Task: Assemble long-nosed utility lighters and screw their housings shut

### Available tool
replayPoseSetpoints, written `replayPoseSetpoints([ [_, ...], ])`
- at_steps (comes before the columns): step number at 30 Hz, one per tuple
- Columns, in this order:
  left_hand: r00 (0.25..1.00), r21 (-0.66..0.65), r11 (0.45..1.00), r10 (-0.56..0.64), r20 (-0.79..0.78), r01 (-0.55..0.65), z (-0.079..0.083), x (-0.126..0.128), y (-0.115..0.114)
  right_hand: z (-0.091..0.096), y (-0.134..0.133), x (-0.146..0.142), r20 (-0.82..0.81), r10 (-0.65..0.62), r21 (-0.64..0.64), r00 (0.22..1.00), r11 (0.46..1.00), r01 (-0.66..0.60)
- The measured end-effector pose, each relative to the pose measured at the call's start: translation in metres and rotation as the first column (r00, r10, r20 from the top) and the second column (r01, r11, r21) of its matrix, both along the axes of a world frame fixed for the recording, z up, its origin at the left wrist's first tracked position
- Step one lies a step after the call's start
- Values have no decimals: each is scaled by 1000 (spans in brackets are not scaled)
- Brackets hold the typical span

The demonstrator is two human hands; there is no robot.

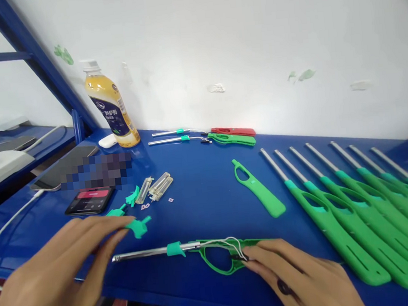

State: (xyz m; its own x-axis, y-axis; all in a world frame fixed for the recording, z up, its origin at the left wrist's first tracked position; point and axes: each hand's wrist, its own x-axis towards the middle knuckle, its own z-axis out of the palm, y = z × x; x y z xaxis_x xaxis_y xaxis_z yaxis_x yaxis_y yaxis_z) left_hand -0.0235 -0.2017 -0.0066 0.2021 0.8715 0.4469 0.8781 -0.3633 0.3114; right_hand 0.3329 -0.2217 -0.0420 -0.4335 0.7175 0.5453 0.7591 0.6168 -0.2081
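Observation:
My left hand (53,278) reaches over the blue table (200,187), its fingertips pinching a small teal plastic trigger piece (139,226). My right hand (302,278) rests near the front edge, fingertips pressing on the handle of an opened green lighter half-shell (217,260) with a metal tube (141,254), a teal collar and a white wire lying in it. More small teal pieces (129,201) and clear plastic fuel tanks (158,186) lie just beyond my left hand.
Several assembled green long-nose lighters (343,212) lie in a row at the right. A loose green handle shell (260,191) sits mid-table. Two partly built lighters, red and green (231,136), lie by the wall. A drink bottle (111,104) and two phones (89,201) are at the left.

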Motion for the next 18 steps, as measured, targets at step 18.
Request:
replayPoseSetpoints([
  [18, 900, -27, 930, -362, -242, 366, -28, 83, -10, -1, 0, 1, -45, 19, -119, 999, 993, -25],
])
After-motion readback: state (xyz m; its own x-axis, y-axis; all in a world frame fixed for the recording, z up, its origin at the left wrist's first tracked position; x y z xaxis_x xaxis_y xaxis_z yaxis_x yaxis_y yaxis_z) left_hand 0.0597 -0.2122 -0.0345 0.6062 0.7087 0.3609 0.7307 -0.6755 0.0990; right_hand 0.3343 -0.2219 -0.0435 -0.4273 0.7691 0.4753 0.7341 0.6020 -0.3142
